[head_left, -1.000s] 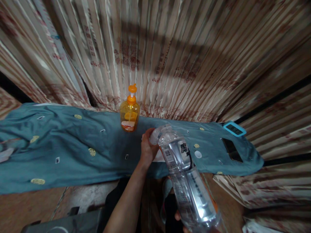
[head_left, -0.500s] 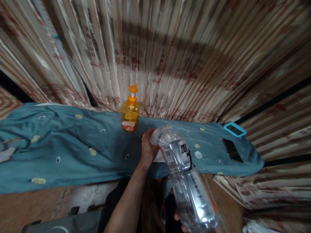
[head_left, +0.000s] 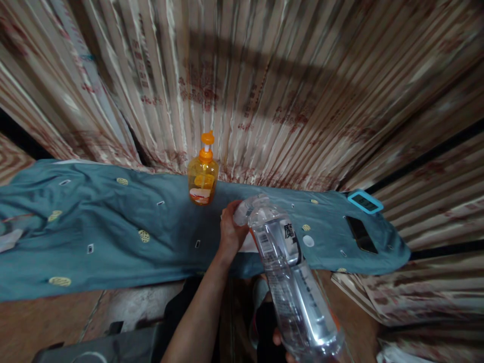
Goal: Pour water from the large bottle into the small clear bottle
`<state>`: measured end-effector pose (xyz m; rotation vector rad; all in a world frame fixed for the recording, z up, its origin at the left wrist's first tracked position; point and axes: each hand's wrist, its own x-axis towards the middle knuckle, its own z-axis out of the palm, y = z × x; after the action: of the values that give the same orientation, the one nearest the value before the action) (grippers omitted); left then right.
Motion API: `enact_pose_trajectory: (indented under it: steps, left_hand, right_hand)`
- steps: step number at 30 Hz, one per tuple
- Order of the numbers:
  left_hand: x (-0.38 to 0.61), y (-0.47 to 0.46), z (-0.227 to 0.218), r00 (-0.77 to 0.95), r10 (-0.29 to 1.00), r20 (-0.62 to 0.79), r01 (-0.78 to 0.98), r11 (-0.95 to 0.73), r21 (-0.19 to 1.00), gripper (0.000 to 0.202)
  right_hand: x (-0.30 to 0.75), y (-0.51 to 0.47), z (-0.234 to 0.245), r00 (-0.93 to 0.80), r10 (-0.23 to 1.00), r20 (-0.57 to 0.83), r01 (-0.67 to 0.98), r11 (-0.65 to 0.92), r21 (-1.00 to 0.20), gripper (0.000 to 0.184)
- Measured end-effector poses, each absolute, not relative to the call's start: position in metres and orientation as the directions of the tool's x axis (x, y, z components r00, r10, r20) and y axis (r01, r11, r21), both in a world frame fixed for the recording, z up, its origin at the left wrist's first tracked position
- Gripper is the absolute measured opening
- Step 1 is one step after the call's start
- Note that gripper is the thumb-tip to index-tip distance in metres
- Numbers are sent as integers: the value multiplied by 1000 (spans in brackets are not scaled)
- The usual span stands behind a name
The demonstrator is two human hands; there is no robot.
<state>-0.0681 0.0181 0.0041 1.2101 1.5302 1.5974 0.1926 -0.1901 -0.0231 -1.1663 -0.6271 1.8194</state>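
Note:
A large clear plastic water bottle (head_left: 293, 287) with a printed label is tilted, neck toward the table. My right hand (head_left: 282, 348) grips its base at the bottom edge of the view, with only fingertips showing. My left hand (head_left: 231, 228) is closed around something white (head_left: 247, 244) at the bottle's mouth; I cannot make out what it is. An orange pump bottle (head_left: 203, 174) stands upright just behind my left hand. A small white bottle cap (head_left: 308, 241) lies on the teal cloth (head_left: 113, 227) to the right of the bottle.
The teal cloth covers a long table in front of striped curtains (head_left: 264, 91). A dark phone (head_left: 361, 234) and a small blue-framed device (head_left: 365, 200) lie at the right end. Grey floor and a dark object (head_left: 102, 348) lie below.
The bottle's base has shifted slightly and its label has turned a little to the right. Both hands stay in place.

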Motion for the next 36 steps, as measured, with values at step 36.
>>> enact_pose_trajectory:
  steps: [36]
  left_hand:
    - [-67, 18, 7, -408, 892, 192, 156, -139, 978, 58]
  right_hand:
    - [217, -179, -70, -327, 818, -473, -331, -568, -754, 103]
